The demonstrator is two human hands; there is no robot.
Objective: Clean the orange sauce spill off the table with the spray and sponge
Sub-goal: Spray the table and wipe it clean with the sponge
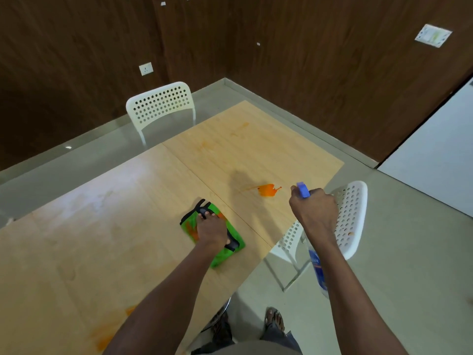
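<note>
An orange sauce spill (267,190) lies on the light wooden table (128,226) near its right edge. My right hand (314,211) grips a spray bottle by its neck, and the blue nozzle (303,190) points left toward the spill from just beside it. The bottle's body (317,270) hangs below my forearm, mostly hidden. My left hand (211,230) rests on a green sponge with a black strap (218,252), fingers under or around the strap. The sponge lies flat on the table, left of and nearer to me than the spill, with orange stains on it.
A white perforated chair (352,216) stands at the table's right edge behind my right hand. Another white chair (161,105) stands at the far side. Faint orange smears mark the far tabletop (239,129) and the near left edge (106,336). Brown walls enclose the corner.
</note>
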